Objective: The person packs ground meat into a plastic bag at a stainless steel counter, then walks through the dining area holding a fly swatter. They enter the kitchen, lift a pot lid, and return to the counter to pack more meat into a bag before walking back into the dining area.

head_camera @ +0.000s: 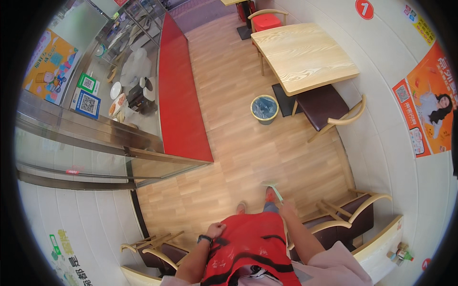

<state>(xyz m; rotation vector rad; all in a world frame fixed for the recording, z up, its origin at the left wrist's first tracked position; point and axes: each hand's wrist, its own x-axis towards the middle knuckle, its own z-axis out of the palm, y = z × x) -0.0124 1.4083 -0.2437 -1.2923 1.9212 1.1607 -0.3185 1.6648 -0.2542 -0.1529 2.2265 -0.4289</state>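
My right hand (287,209) grips the handle of a pale green tool (278,195) with a thin flat head, which looks like a fly swatter. The head is blurred and appears above my right shoe (270,194). My left hand (215,230) hangs beside the red apron (250,232) I wear, its fingers curled inward, and a dark watch (204,238) circles that wrist. Whether the left fingers enclose anything is hidden. Wood-patterned flooring (229,143) lies before my feet.
Ahead are a lined waste bin (265,108), a wooden table (304,53) and a brown-seated chair (323,105). A red-fronted counter (179,96) with glass panels borders the left. Stacked chairs flank me, right (336,221) and left (161,252).
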